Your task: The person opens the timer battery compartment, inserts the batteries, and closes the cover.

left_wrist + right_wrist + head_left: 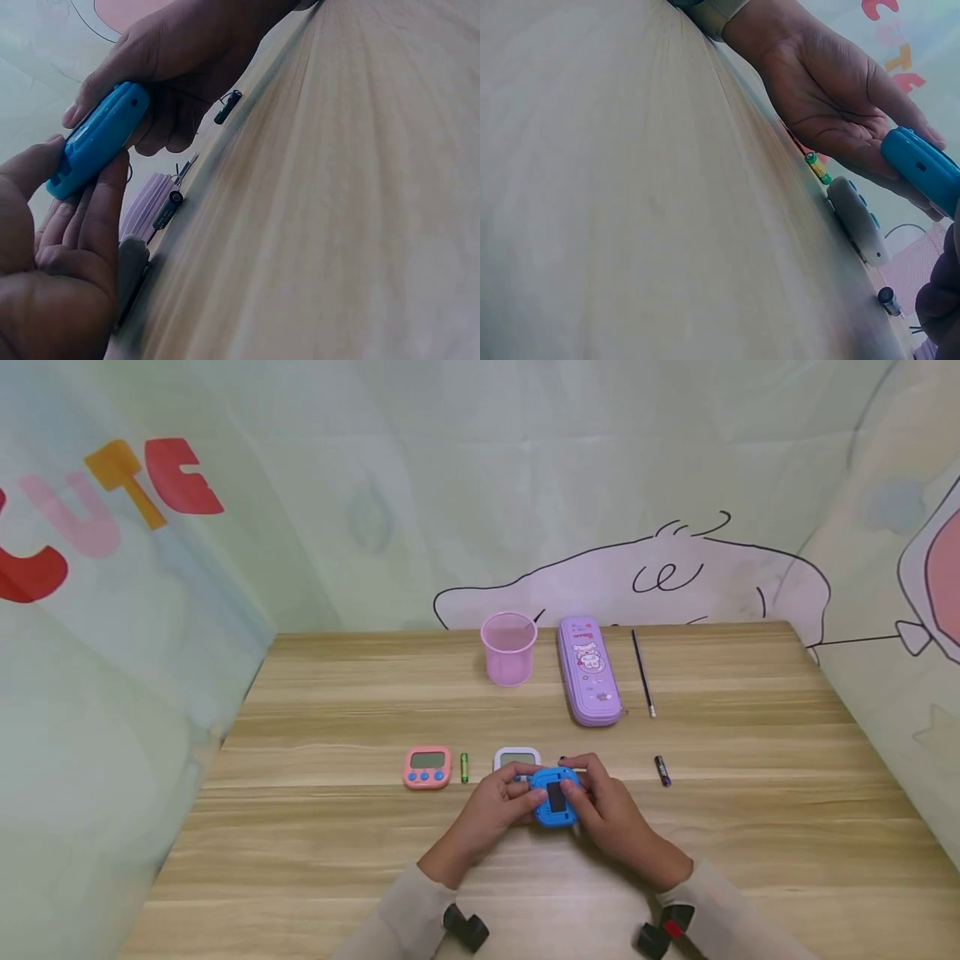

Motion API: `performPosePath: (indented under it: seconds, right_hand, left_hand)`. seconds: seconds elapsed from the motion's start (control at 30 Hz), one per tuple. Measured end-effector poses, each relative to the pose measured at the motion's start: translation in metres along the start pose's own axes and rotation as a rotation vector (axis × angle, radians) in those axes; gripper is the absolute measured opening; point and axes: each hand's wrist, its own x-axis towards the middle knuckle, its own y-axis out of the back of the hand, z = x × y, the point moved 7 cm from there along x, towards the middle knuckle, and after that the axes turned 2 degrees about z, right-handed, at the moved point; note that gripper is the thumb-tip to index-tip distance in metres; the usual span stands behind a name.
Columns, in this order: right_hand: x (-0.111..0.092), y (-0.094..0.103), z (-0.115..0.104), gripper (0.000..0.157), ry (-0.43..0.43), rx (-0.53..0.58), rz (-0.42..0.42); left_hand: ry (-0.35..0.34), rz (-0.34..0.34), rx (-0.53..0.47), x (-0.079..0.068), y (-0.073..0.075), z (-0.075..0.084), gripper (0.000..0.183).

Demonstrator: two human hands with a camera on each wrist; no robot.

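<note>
A small blue digital timer is held between both hands just above the table, its back with a dark rectangle turned up. My left hand pinches its left side, thumb on the back and fingers beneath. From the right, my right hand grips the other side, its thumb pressing near the dark rectangle. Behind the hands lies a white timer, partly covered by the left fingers. A dark battery beside it is mostly hidden by the right hand in the head view.
To the left lie a pink timer and a green battery. Another dark battery lies at the right. Farther back stand a pink cup, a purple pencil case and a black pencil, before a printed curtain.
</note>
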Motion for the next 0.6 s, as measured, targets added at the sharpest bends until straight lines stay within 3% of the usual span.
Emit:
performPosePath:
  seconds: [0.27,0.6]
  right_hand:
    - [-0.0006,0.0014,-0.0031,0.023,0.007,-0.048,0.018]
    - [0.0003,0.0023,-0.0065,0.023,0.047,-0.124,0.127]
  left_hand:
    - [0.015,-0.007,-0.020,-0.0007,-0.0016,0.0002,0.043]
    - [0.018,0.017,-0.064,0.0005,-0.0009,0.0006,0.043]
